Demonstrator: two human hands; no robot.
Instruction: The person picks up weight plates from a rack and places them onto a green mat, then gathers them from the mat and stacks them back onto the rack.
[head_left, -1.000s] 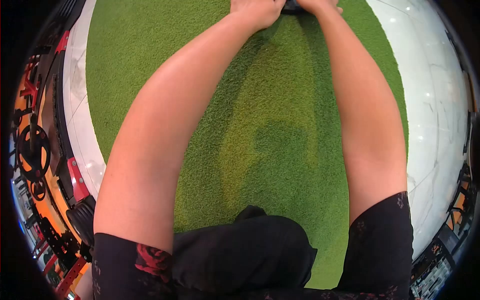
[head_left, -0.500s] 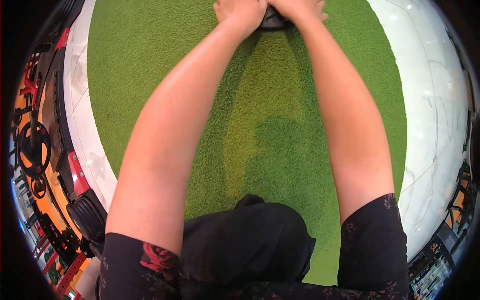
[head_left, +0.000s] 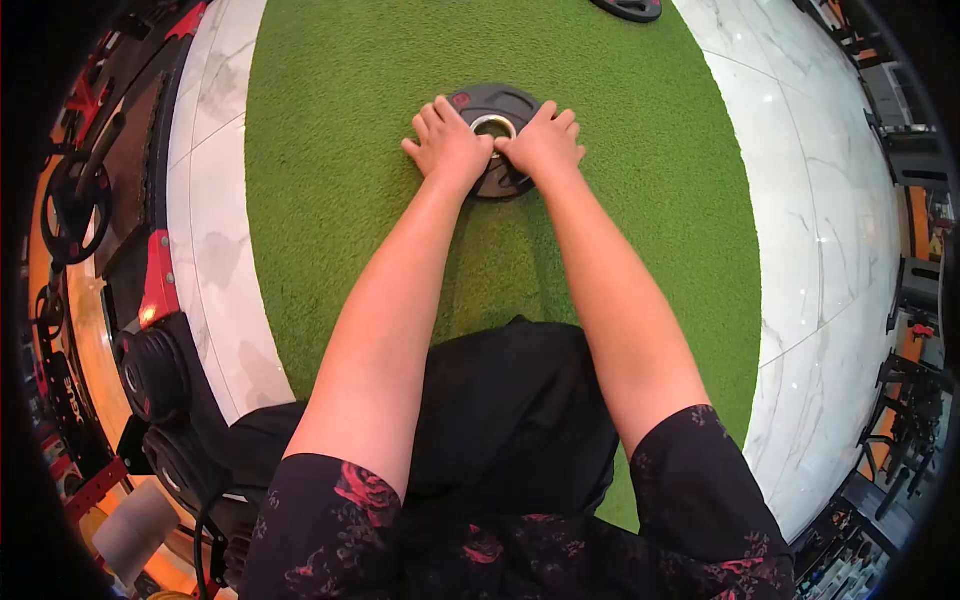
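Observation:
A round dark weight plate [head_left: 492, 186] with a metal-ringed centre hole is held above or on the green turf; whether it touches the turf I cannot tell. My left hand [head_left: 447, 142] grips its left side, thumb near the centre ring. On the right side, my right hand [head_left: 545, 142] holds it in the same way, thumb close to the other thumb. Both arms stretch forward, and the palms are hidden.
Green turf [head_left: 330, 180] runs between white marble floor strips [head_left: 790, 200]. Another dark plate [head_left: 632, 8] lies at the top. Gym equipment with stacked plates [head_left: 152, 375] lines the left; more equipment stands at the right edge.
The view has shifted, so both hands and the plate now show fully, lower in the frame. A second plate has come into view at the top.

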